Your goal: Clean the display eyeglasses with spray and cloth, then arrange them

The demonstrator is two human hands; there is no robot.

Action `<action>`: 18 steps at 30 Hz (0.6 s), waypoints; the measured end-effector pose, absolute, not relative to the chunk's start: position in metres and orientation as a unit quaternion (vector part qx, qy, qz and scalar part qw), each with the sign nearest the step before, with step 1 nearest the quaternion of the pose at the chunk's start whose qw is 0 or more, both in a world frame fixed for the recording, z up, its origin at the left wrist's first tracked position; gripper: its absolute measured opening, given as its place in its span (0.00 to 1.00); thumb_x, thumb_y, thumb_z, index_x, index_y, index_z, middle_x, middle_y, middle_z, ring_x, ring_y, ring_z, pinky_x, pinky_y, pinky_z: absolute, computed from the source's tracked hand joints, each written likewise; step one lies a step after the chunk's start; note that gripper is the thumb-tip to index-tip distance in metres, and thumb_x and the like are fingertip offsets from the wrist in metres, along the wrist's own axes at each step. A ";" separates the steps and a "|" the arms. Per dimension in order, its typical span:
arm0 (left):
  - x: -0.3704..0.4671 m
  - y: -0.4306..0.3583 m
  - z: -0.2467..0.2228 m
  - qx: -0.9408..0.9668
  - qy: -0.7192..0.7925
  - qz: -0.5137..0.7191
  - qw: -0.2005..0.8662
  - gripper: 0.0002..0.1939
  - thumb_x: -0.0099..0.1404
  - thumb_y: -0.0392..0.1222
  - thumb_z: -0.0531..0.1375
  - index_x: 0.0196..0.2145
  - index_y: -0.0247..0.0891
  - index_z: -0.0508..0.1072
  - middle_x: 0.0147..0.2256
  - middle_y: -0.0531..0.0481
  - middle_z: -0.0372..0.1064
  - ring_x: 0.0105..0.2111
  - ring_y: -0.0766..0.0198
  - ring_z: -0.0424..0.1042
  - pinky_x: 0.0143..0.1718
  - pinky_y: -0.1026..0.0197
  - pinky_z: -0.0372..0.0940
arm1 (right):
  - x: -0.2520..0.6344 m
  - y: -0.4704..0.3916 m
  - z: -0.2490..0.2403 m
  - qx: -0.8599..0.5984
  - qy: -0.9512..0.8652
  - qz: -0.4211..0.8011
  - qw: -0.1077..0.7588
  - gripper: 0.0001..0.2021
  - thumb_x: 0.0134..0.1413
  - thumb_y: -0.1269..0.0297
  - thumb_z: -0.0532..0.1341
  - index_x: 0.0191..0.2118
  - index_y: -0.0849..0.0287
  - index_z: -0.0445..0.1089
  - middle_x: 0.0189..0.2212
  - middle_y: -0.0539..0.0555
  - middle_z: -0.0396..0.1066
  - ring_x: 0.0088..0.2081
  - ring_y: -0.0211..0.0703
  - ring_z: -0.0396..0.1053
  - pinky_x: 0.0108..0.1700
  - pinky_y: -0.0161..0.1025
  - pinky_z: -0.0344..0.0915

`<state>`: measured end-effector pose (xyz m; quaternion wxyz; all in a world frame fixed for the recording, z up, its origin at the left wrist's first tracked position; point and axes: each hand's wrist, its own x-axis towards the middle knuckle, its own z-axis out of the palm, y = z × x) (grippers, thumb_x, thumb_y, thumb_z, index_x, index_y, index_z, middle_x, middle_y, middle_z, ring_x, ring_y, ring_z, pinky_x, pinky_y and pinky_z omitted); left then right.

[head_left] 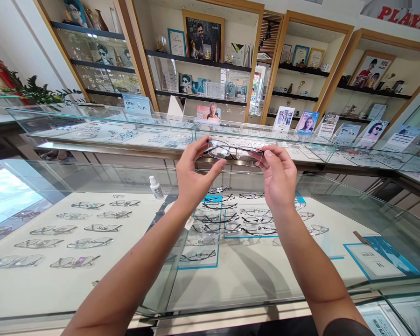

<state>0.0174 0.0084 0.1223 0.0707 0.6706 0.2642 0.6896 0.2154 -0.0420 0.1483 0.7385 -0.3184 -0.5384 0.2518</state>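
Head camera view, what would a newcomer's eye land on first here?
Probably the dark-framed glasses near the centre, held up between the left hand and the right hand over a glass display case. Below the hands lie rows of spectacles. A small white bottle stands out left of the left hand, and bold red lettering at the upper right corner.
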 end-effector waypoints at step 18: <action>0.000 0.001 0.142 0.749 0.267 0.595 -0.118 0.32 0.65 0.52 0.73 0.64 0.49 0.74 0.61 0.45 0.78 0.62 0.47 0.76 0.65 0.43 0.70 | 0.231 -0.039 0.153 -0.346 -0.700 0.133 0.610 0.05 0.64 0.59 0.68 0.41 0.50 0.81 0.45 0.53 0.80 0.53 0.49 0.76 0.61 0.52 0.69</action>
